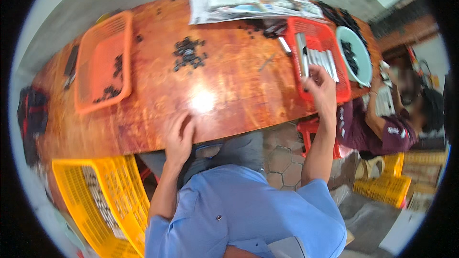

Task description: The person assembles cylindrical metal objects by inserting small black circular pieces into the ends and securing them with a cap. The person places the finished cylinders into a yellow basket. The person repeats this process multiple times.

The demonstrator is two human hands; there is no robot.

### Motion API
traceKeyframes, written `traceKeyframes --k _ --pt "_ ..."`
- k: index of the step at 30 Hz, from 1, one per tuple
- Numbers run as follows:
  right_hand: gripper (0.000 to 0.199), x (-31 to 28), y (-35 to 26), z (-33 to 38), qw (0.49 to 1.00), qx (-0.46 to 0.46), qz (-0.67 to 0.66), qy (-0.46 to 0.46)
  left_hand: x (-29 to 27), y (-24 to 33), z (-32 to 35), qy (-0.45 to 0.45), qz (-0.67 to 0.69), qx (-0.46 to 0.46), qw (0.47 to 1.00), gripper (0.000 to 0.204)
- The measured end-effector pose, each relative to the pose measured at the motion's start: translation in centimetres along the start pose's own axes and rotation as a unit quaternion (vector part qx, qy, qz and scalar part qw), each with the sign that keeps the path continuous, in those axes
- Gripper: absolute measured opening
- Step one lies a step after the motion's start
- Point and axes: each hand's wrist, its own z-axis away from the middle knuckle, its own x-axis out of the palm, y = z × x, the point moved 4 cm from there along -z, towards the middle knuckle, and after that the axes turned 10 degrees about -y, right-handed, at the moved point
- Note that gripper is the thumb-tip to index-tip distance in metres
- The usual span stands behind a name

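Note:
My right hand [321, 88] is over the red basket [346, 74] at the right of the table. Its fingertips close around the lower end of a long silver metal strip [301, 50]. Several more silver strips [324, 62] lie side by side in that basket. My left hand [180, 137] rests at the table's near edge, fingers loosely apart with nothing in them. A pile of small black parts [189, 53] sits on the wooden table, farther off than my left hand.
An orange basket [128, 57] with some black parts stands on the left. Newspapers [201, 7] lie at the back. A light-blue basin [367, 62] with black parts stands right of the red basket. A yellow crate [138, 200] is at lower left. Another person [377, 129] works at right.

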Motion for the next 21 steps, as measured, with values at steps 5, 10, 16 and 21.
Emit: traceKeyframes --k 5,10,16,21 --pt "0.034 15.9 -0.7 3.8 0.979 -0.041 0.054 -0.193 4.5 0.6 -4.0 -0.036 0.414 -0.035 0.909 0.071" --pt "0.037 22.6 -2.5 5.5 0.951 -0.178 0.143 -0.208 5.0 -1.3 -4.8 0.0 0.535 -0.104 0.838 0.04" --pt "0.024 21.4 0.9 3.8 0.965 -0.162 0.13 -0.163 3.9 -2.5 -4.7 -0.033 0.577 -0.129 0.806 0.04" --pt "0.011 21.4 1.7 3.4 0.952 -0.208 0.153 -0.167 4.1 -2.9 -4.2 -0.064 0.539 -0.101 0.834 0.046"
